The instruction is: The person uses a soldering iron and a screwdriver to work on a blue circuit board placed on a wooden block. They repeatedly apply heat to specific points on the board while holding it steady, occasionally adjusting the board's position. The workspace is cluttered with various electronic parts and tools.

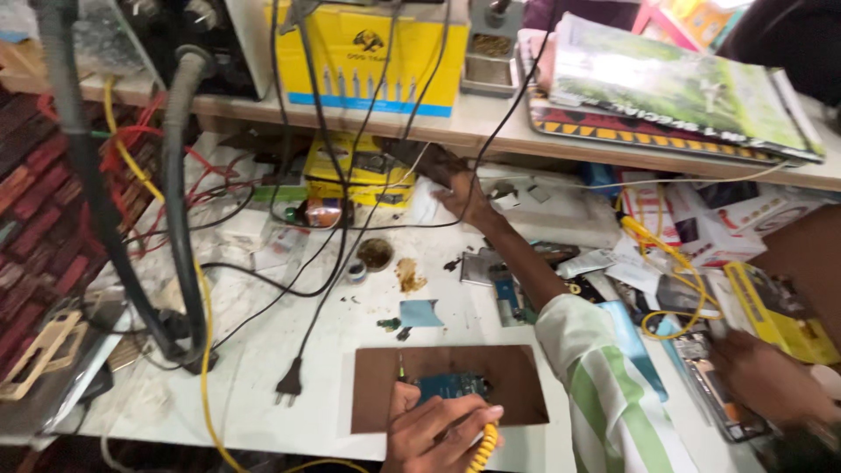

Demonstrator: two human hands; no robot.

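Observation:
My left hand (435, 431) is at the bottom centre, shut on a slim tool with a yellow coiled cord (483, 449). The tool's tip points up beside a small green circuit board (449, 385) lying on a brown mat (517, 385). My right arm in a green-and-white striped sleeve (604, 385) stretches forward. My right hand (462, 188) reaches under the shelf, fingers stretched out beside a yellow box (350, 171) and black cables, touching the white clutter there. I see nothing gripped in it.
Another person's hand (771, 381) rests on a phone at the right. Black hoses (175, 193), a black plug (290, 385), red and yellow wires, a flux tin (375, 254) and phone parts litter the white bench. The shelf (473, 123) carries a yellow box and magazines.

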